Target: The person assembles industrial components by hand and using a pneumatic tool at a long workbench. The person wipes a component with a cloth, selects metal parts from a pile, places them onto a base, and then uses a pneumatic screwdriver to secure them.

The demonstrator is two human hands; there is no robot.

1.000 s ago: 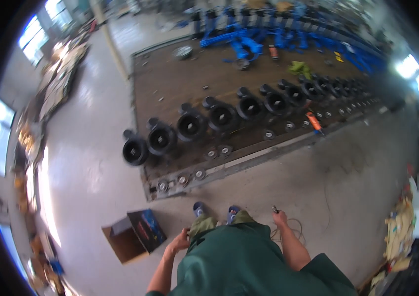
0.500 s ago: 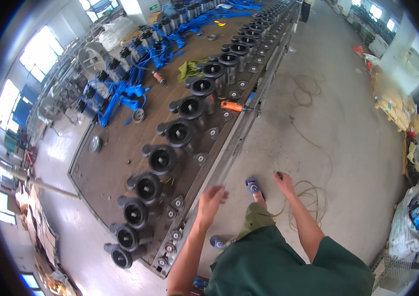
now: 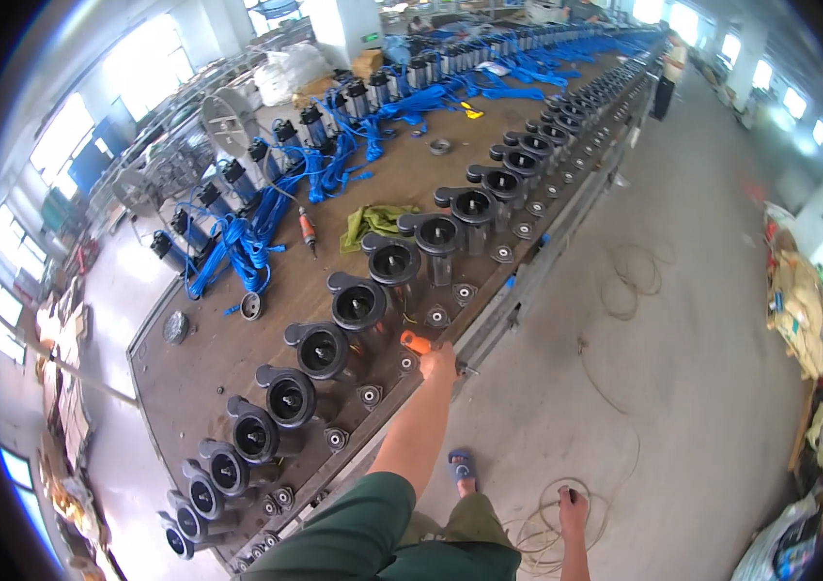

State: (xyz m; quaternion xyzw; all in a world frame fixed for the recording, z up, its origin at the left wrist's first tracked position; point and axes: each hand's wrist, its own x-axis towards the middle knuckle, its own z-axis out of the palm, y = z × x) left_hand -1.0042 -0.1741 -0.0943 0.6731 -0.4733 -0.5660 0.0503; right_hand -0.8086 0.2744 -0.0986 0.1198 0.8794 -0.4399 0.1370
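Observation:
My left hand (image 3: pixel 438 364) reaches to the table's near edge and closes around an orange handheld power tool (image 3: pixel 416 343). Its orange end shows past my fingers, and a thin dark tip sticks out on the other side. Next to it stands a long row of dark pump housings (image 3: pixel 360 304), round and open-topped, each with a side lobe. Small round metal flange parts (image 3: pixel 371 395) lie along the table edge beside them. Lower right, my right hand (image 3: pixel 573 505) hangs over the floor, fingers curled on a small dark thing I cannot make out.
Motors with blue cable bundles (image 3: pixel 237 247) line the far side of the brown table (image 3: pixel 266 281). A green cloth (image 3: pixel 372 225) and another orange tool (image 3: pixel 308 230) lie mid-table. A thin hose (image 3: pixel 547 537) coils on the floor. A person (image 3: pixel 668 77) stands far along the aisle.
My left hand has moved forward to the table edge and taken hold of the orange power tool lying there. The view has shifted, showing more of the far room; my right hand now appears lower.

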